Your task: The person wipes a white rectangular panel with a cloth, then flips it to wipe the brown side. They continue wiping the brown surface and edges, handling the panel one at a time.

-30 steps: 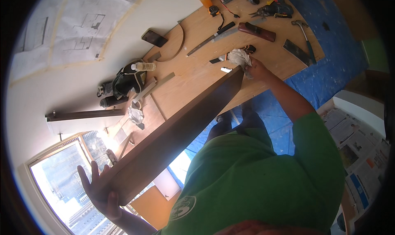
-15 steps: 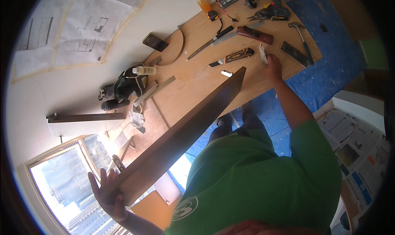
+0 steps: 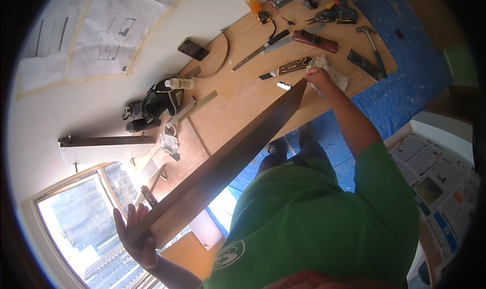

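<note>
A long dark-brown wooden board (image 3: 223,162) slants from lower left up to the workbench. Its near end rests in my left hand (image 3: 139,241), thumb on one side and fingers stretched along the other. At the far end, my right hand (image 3: 318,78) is closed, its fingers right beside the board's tip. A crumpled white cloth (image 3: 335,79) spreads out from under that hand, which grips it. Just left of the right hand lie an orange-and-black handled saw or knife (image 3: 291,67) and a small white-and-silver piece (image 3: 284,86).
The plywood workbench (image 3: 243,106) bears a file (image 3: 258,51), a dark red case (image 3: 315,41), a hammer (image 3: 373,46), a cordless drill (image 3: 340,11), a tape measure (image 3: 264,17) and a phone (image 3: 193,49). Blue sheeting (image 3: 400,86) covers the floor. A window (image 3: 86,223) stands at lower left.
My right hand has moved left and slightly down to the board's far tip. The cloth, bunched narrow before, now spreads wider beside it. The left hand and board have barely shifted.
</note>
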Tool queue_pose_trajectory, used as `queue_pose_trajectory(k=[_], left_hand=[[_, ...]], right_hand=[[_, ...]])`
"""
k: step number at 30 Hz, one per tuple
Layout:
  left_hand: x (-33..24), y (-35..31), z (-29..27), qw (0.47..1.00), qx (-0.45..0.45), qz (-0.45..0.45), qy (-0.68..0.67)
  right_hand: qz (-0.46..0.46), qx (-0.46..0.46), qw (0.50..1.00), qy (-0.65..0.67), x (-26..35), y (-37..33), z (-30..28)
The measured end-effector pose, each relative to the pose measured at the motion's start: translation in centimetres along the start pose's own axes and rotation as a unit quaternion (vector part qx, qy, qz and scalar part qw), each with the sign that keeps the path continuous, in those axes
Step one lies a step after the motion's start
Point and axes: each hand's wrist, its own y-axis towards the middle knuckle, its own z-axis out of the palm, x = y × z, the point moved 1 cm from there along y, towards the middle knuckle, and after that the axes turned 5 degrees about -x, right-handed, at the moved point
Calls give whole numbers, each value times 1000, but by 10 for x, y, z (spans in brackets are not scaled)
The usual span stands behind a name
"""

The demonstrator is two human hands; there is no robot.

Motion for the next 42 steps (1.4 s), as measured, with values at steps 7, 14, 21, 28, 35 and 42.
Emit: queue_pose_trajectory(k=[7,14,21,28,35,42], left_hand=[[1,-4,1,999,-5,-4,-31],[7,-2,0,999,-19,-17,-20],[-3,8,7,999,-22,-42,3],[-17,32,18,982,-105,-153,-41],[7,28,-3,969,-138,-205,-11],[35,3,-13,943,-185,-270,-51]], right_hand=[[-68,9,994,-88,16,0,0],[9,40,999,-23,0,-20,-11],[112,159,971,-139,-23,-114,7],[63,233,937,-251,-61,-172,-2],[93,180,962,-181,-69,-171,-15],[315,209,905,195,-36,-140,36]])
